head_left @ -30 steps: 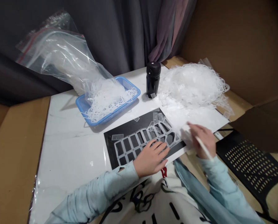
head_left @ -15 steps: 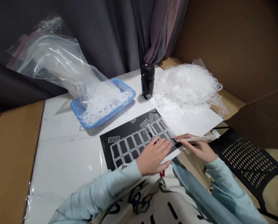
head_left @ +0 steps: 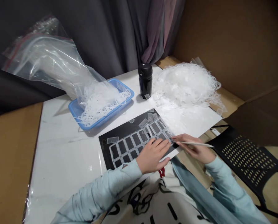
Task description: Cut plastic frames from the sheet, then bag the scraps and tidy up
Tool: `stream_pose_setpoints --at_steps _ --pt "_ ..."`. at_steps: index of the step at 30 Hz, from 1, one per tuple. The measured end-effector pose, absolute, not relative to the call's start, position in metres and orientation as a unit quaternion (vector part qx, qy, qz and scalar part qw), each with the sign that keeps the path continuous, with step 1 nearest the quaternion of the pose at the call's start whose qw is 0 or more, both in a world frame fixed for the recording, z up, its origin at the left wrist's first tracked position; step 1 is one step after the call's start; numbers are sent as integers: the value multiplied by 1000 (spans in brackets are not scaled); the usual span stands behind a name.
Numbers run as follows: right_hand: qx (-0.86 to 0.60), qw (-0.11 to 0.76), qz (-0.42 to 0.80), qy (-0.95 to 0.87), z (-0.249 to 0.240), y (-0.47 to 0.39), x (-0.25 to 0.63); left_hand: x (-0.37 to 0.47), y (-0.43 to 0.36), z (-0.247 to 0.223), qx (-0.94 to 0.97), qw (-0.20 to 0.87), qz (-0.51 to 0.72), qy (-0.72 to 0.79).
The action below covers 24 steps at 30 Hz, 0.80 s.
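Observation:
On the white table lies a black sheet (head_left: 126, 123) with a translucent plastic frame (head_left: 126, 145) of rectangular cells on it. My left hand (head_left: 154, 155) rests over the lower part of the frame, its fingers spread a little and holding nothing visible. At the frame's right end, my right hand (head_left: 196, 149) is closed on a thin, flat white strip (head_left: 192, 143), which points out to the right. The strip's near tip is close to the last cells. Small clear rectangular pieces (head_left: 112, 140) lie loose along the top of the sheet.
A blue basket (head_left: 89, 127) holds white plastic loops under a clear bag (head_left: 52, 60). Behind the sheet stands a black bottle (head_left: 145, 81). A large heap of white plastic frames (head_left: 187, 82) covers the back right. A black chair (head_left: 248, 158) is at the right.
The white strip has turned in my right hand and now shows its narrow edge. My left hand has barely moved. The whole view has shifted slightly.

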State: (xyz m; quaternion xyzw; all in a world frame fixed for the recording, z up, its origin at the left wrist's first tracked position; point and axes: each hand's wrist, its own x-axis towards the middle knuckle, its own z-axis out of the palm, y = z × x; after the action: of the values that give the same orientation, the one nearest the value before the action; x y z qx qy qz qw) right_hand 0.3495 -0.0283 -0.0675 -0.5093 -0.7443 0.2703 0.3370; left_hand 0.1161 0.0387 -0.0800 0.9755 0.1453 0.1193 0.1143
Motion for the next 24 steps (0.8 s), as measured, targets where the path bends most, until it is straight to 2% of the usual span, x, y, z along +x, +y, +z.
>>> stream_pose_setpoints --at_steps 8,15,20,24 --pt "-494 257 154 -816 -83 -33 348 115 41 -80 973 129 126 148" --pt "-530 291 73 -793 -94 -28 340 113 44 -78 969 139 123 164" --pt "-539 364 83 -755 -81 -22 333 109 51 -76 961 151 160 168" --pt "-541 379 195 -725 -67 -23 330 92 63 -70 958 182 170 141"
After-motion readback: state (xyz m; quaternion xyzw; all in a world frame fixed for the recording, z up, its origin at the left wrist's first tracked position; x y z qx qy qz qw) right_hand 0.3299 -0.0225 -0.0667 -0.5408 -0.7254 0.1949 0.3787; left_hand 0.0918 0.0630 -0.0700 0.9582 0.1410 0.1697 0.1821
